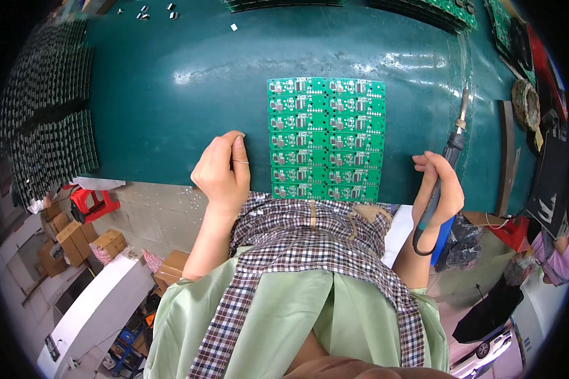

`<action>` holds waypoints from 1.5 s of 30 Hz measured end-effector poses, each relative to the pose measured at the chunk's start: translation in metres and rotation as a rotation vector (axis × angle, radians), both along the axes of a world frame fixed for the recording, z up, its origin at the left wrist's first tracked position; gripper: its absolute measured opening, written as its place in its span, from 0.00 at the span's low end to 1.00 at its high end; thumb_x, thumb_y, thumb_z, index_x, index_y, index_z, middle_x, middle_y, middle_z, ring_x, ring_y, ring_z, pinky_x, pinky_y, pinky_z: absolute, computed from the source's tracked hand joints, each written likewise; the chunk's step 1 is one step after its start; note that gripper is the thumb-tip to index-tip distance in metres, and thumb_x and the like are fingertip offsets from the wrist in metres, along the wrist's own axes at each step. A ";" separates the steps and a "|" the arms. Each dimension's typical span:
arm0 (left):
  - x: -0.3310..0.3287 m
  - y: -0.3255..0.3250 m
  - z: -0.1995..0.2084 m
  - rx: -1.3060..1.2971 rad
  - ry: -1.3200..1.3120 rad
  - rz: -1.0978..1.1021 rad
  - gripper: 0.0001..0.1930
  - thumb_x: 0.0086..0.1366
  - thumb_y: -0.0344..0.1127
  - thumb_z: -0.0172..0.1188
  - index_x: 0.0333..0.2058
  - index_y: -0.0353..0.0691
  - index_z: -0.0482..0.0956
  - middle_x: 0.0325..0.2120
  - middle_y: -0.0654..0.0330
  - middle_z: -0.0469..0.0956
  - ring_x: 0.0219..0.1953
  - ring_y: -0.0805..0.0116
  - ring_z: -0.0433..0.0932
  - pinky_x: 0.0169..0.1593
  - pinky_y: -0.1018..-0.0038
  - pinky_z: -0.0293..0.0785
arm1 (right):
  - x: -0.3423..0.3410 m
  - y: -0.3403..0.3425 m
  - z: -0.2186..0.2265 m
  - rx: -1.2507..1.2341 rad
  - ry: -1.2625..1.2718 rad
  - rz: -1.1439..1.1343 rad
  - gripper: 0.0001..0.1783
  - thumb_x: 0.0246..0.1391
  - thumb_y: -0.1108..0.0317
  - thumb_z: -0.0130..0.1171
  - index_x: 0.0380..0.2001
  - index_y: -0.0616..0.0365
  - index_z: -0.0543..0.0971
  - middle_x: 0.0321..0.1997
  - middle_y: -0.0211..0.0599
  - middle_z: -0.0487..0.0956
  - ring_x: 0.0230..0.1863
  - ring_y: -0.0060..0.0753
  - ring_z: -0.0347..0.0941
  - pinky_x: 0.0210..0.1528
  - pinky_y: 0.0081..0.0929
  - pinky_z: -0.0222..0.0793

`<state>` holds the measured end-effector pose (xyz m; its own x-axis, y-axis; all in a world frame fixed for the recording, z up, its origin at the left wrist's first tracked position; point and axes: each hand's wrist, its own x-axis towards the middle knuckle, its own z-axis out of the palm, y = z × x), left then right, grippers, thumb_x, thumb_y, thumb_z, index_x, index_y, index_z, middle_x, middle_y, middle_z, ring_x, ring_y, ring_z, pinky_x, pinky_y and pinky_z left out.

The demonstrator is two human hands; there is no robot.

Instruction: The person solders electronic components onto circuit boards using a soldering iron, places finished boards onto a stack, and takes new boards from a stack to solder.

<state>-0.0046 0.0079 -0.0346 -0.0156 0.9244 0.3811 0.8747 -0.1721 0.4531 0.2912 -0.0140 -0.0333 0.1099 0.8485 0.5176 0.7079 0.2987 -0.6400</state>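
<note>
A panel of joined green circuit boards [326, 140] lies flat on the dark green work mat, close to its near edge. To its left is my left hand [224, 169], closed with the fingertips pressed together. A thin pale line crosses its fingers; I cannot tell whether it is a wire or a ring. My right hand [446, 189], right of the panel, is closed around a soldering iron [452, 146]. The iron's metal tip points away from me, and its cord loops back below the wrist. Neither hand touches the panel.
Dense rows of upright boards [57, 101] stand at the left. More board stacks [423, 12] line the far edge, near small metal parts [142, 12]. At the right are a dark bar [505, 158] and a round brownish holder [525, 98]. A red stool [93, 203] stands below left.
</note>
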 end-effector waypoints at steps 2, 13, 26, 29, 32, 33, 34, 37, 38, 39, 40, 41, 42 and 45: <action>0.000 0.000 0.001 0.001 0.005 -0.002 0.01 0.60 0.26 0.58 0.29 0.37 0.77 0.18 0.60 0.73 0.18 0.65 0.72 0.21 0.73 0.66 | 0.000 0.000 0.000 0.005 0.006 0.008 0.10 0.46 0.85 0.59 0.34 0.65 0.78 0.24 0.39 0.80 0.23 0.32 0.77 0.25 0.22 0.72; 0.013 -0.008 0.029 -0.320 -0.121 -0.175 0.06 0.60 0.35 0.60 0.32 0.40 0.75 0.22 0.59 0.70 0.21 0.63 0.71 0.25 0.71 0.67 | -0.001 -0.001 -0.006 -0.022 0.004 -0.082 0.06 0.47 0.81 0.62 0.31 0.64 0.78 0.24 0.39 0.80 0.23 0.30 0.78 0.27 0.22 0.72; 0.021 -0.017 0.032 -0.550 -0.624 -0.179 0.13 0.55 0.26 0.66 0.36 0.35 0.72 0.20 0.70 0.71 0.18 0.87 0.54 0.21 0.84 0.51 | -0.001 -0.003 0.003 -0.103 -0.003 -0.108 0.04 0.51 0.81 0.59 0.31 0.65 0.77 0.24 0.39 0.80 0.22 0.28 0.77 0.26 0.21 0.72; 0.023 -0.018 0.032 -0.563 -0.686 -0.196 0.13 0.56 0.26 0.65 0.37 0.34 0.71 0.20 0.68 0.73 0.18 0.86 0.55 0.21 0.84 0.52 | 0.000 -0.004 0.004 -0.105 0.000 -0.112 0.04 0.51 0.81 0.58 0.32 0.65 0.77 0.24 0.39 0.80 0.23 0.28 0.78 0.26 0.21 0.72; 0.023 -0.019 0.031 -0.582 -0.724 -0.211 0.13 0.57 0.26 0.65 0.39 0.34 0.70 0.22 0.68 0.75 0.18 0.86 0.56 0.22 0.85 0.53 | 0.000 -0.003 0.003 -0.110 0.004 -0.114 0.04 0.51 0.81 0.58 0.32 0.65 0.77 0.26 0.40 0.80 0.23 0.28 0.78 0.26 0.21 0.73; 0.022 -0.019 0.029 -0.600 -0.783 -0.213 0.13 0.58 0.26 0.63 0.39 0.34 0.69 0.22 0.68 0.75 0.19 0.87 0.58 0.22 0.85 0.54 | -0.002 -0.003 0.002 -0.116 0.005 -0.111 0.04 0.51 0.82 0.58 0.32 0.65 0.77 0.26 0.40 0.80 0.24 0.28 0.78 0.26 0.21 0.73; 0.020 -0.020 0.027 -0.615 -0.843 -0.213 0.12 0.59 0.25 0.62 0.39 0.34 0.69 0.23 0.68 0.75 0.19 0.87 0.59 0.22 0.85 0.54 | -0.003 -0.001 0.003 -0.115 -0.001 -0.106 0.04 0.51 0.82 0.58 0.32 0.65 0.77 0.26 0.40 0.80 0.24 0.28 0.78 0.26 0.21 0.73; 0.017 -0.027 0.033 -0.635 -0.907 -0.203 0.10 0.61 0.24 0.59 0.40 0.34 0.68 0.26 0.66 0.75 0.23 0.87 0.63 0.26 0.85 0.59 | -0.002 -0.001 0.002 -0.122 0.035 -0.105 0.05 0.52 0.81 0.57 0.33 0.65 0.77 0.26 0.40 0.80 0.25 0.28 0.78 0.28 0.21 0.74; 0.012 -0.027 0.031 -0.594 -0.903 -0.176 0.10 0.61 0.24 0.59 0.40 0.34 0.68 0.26 0.66 0.75 0.23 0.87 0.63 0.26 0.85 0.59 | -0.004 0.000 0.000 -0.109 0.049 -0.108 0.05 0.52 0.81 0.56 0.34 0.65 0.78 0.26 0.40 0.80 0.25 0.28 0.78 0.29 0.22 0.74; 0.007 -0.026 0.027 -0.584 -0.993 -0.174 0.09 0.62 0.23 0.57 0.40 0.34 0.68 0.28 0.66 0.75 0.25 0.85 0.65 0.29 0.85 0.62 | -0.007 0.000 0.003 -0.167 0.049 -0.132 0.05 0.54 0.80 0.55 0.35 0.65 0.78 0.25 0.41 0.80 0.25 0.28 0.78 0.30 0.23 0.74; -0.001 -0.024 0.025 -0.571 -1.079 -0.176 0.08 0.63 0.23 0.56 0.40 0.34 0.68 0.29 0.65 0.75 0.28 0.84 0.67 0.32 0.84 0.64 | -0.010 -0.003 0.002 -0.184 0.047 -0.155 0.05 0.55 0.79 0.54 0.35 0.65 0.78 0.26 0.41 0.80 0.25 0.28 0.78 0.30 0.23 0.74; -0.015 -0.020 0.028 -0.564 -1.154 -0.130 0.08 0.63 0.23 0.55 0.41 0.34 0.68 0.31 0.64 0.74 0.32 0.81 0.70 0.36 0.84 0.65 | -0.009 -0.005 0.000 -0.198 0.054 -0.165 0.05 0.56 0.78 0.53 0.35 0.65 0.78 0.25 0.41 0.80 0.26 0.28 0.78 0.31 0.23 0.74; -0.033 -0.017 0.027 -0.520 -1.104 -0.067 0.07 0.64 0.25 0.55 0.40 0.35 0.70 0.29 0.66 0.74 0.34 0.82 0.71 0.37 0.83 0.66 | -0.012 -0.007 0.000 -0.202 0.050 -0.187 0.05 0.56 0.78 0.53 0.35 0.65 0.77 0.25 0.41 0.80 0.25 0.27 0.77 0.31 0.23 0.74; -0.097 -0.007 0.027 -0.342 -0.925 0.113 0.06 0.65 0.29 0.55 0.39 0.35 0.73 0.28 0.68 0.76 0.34 0.82 0.72 0.37 0.82 0.67 | -0.010 -0.009 0.003 -0.183 0.066 -0.170 0.05 0.57 0.77 0.53 0.36 0.65 0.77 0.24 0.40 0.79 0.23 0.25 0.73 0.29 0.21 0.71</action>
<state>-0.1016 0.0008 -0.0071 -0.2668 0.9572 -0.1126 0.1551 0.1580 0.9752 0.2808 -0.0227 -0.0300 0.2871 0.8941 0.3438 0.6929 0.0539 -0.7190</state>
